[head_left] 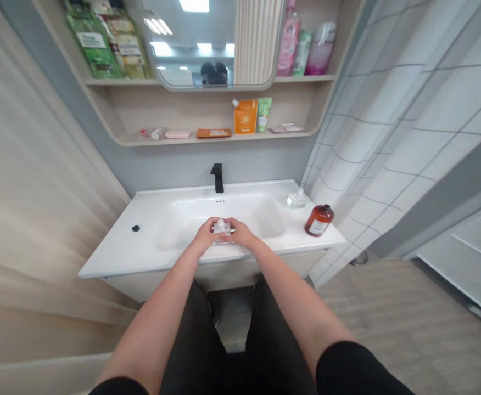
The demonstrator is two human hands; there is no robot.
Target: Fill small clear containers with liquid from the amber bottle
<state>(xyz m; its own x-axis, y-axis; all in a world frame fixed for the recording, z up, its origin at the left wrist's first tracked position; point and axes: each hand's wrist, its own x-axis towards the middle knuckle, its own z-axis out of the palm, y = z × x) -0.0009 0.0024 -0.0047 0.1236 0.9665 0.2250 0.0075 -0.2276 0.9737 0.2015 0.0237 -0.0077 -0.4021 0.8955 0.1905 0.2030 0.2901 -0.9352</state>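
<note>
Between my two hands, at the front of the white washbasin (pixel 265 216), is a small clear pump bottle (pixel 221 226) with a pale top. My left hand (pixel 205 233) wraps its left side, fingers closed around it. On the opposite side my right hand (pixel 240 232) grips the same bottle, thumb toward the front. The fingers cover much of its body, and whether it holds liquid I cannot tell. A similar clear pump bottle (pixel 296 199) stands at the back right of the counter. In front of it is a brown bottle (pixel 318 221) with a white label.
A black tap (pixel 218 178) rises behind the basin. Above hangs a mirror cabinet with shelves (pixel 183 112) holding several bottles, an orange pouch (pixel 245 117) and a green tube (pixel 264 114). A round black piece (pixel 135 228) is on the counter's left. White tiles (pixel 347 137) border the right.
</note>
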